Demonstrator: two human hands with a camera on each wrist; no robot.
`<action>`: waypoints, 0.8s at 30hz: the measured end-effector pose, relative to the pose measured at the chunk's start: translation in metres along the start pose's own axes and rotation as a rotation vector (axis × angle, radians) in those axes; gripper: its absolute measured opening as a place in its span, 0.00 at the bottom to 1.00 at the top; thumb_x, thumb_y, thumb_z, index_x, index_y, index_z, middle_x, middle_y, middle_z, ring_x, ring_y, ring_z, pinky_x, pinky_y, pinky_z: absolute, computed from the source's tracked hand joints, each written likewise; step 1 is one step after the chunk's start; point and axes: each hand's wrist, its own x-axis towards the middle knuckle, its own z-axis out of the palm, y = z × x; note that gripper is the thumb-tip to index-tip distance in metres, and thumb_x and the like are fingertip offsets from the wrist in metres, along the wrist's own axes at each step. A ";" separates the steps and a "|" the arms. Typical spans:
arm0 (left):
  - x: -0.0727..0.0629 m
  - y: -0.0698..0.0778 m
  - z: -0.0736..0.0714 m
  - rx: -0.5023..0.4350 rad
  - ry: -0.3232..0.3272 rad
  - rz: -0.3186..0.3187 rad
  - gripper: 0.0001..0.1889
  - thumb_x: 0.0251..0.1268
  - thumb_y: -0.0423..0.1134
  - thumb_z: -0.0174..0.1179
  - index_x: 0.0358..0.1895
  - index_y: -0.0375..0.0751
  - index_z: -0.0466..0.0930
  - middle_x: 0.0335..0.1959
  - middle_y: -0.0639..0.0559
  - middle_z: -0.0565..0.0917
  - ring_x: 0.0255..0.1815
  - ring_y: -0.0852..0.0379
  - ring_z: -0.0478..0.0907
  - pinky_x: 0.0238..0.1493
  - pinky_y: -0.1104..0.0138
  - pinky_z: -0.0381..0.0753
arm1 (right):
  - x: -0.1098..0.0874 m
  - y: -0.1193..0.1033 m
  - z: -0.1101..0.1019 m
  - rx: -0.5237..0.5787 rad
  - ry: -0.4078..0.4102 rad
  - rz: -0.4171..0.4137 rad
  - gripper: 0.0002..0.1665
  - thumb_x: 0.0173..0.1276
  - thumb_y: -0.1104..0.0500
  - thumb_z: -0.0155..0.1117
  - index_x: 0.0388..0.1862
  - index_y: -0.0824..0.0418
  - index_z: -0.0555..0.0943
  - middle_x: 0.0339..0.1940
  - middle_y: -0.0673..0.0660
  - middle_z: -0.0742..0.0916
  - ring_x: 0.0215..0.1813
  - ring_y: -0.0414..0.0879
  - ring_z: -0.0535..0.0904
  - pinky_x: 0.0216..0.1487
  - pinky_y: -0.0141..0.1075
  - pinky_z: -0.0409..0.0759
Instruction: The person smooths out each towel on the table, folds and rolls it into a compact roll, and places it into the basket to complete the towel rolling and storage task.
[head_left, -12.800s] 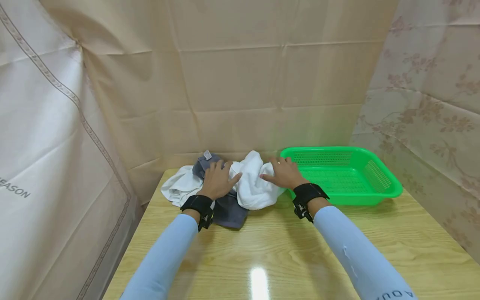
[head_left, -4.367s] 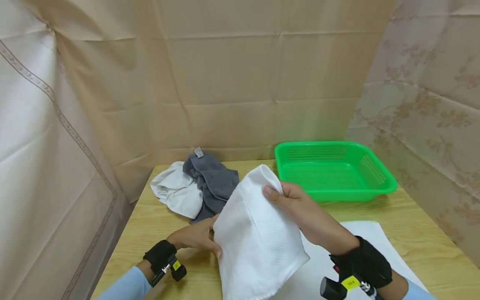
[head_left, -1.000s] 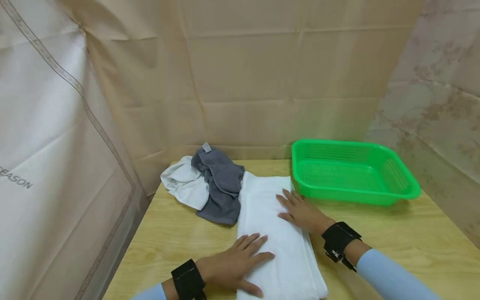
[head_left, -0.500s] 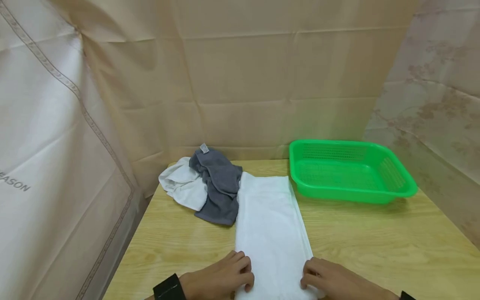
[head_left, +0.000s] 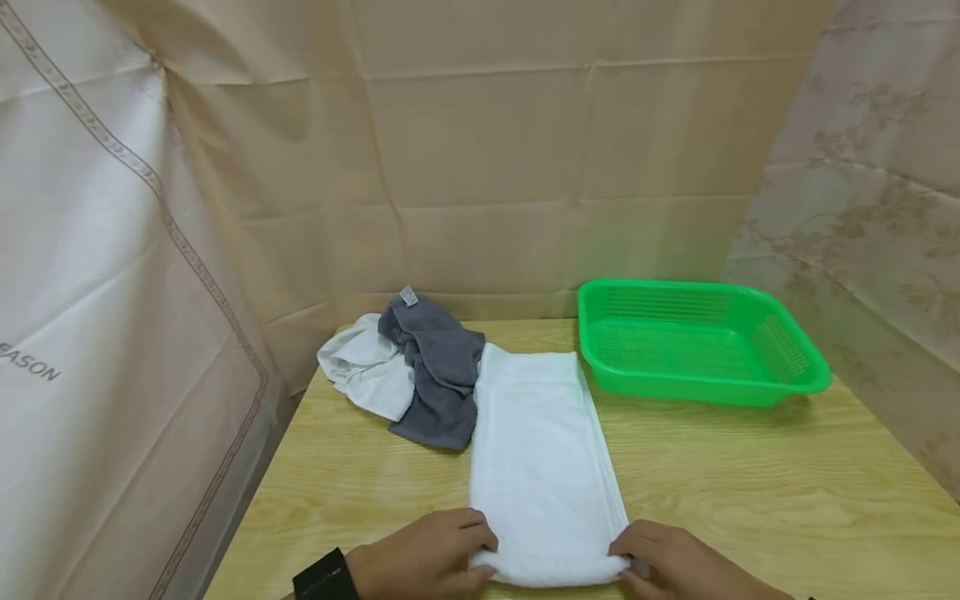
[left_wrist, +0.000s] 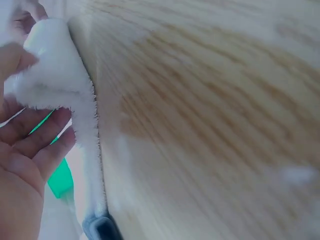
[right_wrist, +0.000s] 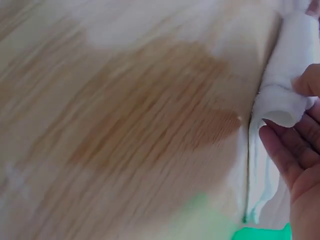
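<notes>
A white towel (head_left: 543, 450), folded into a long strip, lies on the wooden table in the head view, its near end turned up into a thick roll. My left hand (head_left: 431, 554) pinches the left corner of that roll, thumb low and fingers on top. At the right corner my right hand (head_left: 675, 562) grips the same rolled edge. In the left wrist view the towel's curled end (left_wrist: 55, 65) sits between thumb and fingers. The right wrist view shows the roll's open side (right_wrist: 282, 110) held between thumb and fingertips.
Left of the strip lie a crumpled grey towel (head_left: 438, 375) with a tag and a crumpled white cloth (head_left: 367, 367). A green plastic basket (head_left: 697, 342) stands at the back right of the wooden table (head_left: 720, 467). Beige curtains (head_left: 480, 167) hang behind.
Both hands have come from lying flat on the towel to its near end, whose edge is now turned up. Earlier, the towel was lifted and unfolded; it began crumpled in the pile.
</notes>
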 end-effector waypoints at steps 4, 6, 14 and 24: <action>0.002 -0.004 -0.001 -0.097 0.018 -0.097 0.12 0.84 0.45 0.49 0.59 0.49 0.78 0.40 0.62 0.79 0.36 0.76 0.72 0.41 0.82 0.74 | 0.004 0.003 -0.005 0.230 -0.034 0.200 0.08 0.77 0.58 0.65 0.52 0.53 0.82 0.43 0.39 0.86 0.42 0.30 0.80 0.37 0.29 0.81; 0.003 -0.006 0.000 -0.113 0.043 -0.122 0.11 0.84 0.42 0.50 0.59 0.50 0.76 0.37 0.63 0.79 0.34 0.76 0.71 0.39 0.81 0.74 | 0.006 0.004 -0.005 0.297 -0.007 0.238 0.09 0.77 0.58 0.65 0.52 0.52 0.79 0.39 0.39 0.87 0.39 0.31 0.81 0.36 0.30 0.80; 0.006 -0.009 0.000 -0.043 0.180 -0.071 0.08 0.77 0.34 0.60 0.50 0.49 0.84 0.45 0.59 0.81 0.45 0.73 0.77 0.48 0.82 0.75 | 0.011 0.009 0.001 0.393 0.073 0.298 0.10 0.77 0.61 0.64 0.51 0.49 0.75 0.26 0.39 0.82 0.28 0.30 0.76 0.30 0.30 0.76; 0.004 -0.013 0.001 0.204 0.216 -0.023 0.09 0.68 0.35 0.67 0.46 0.52 0.91 0.46 0.60 0.80 0.46 0.68 0.75 0.48 0.81 0.73 | 0.015 0.015 0.004 0.223 0.123 0.240 0.09 0.67 0.63 0.74 0.38 0.48 0.86 0.36 0.39 0.83 0.33 0.30 0.75 0.31 0.26 0.77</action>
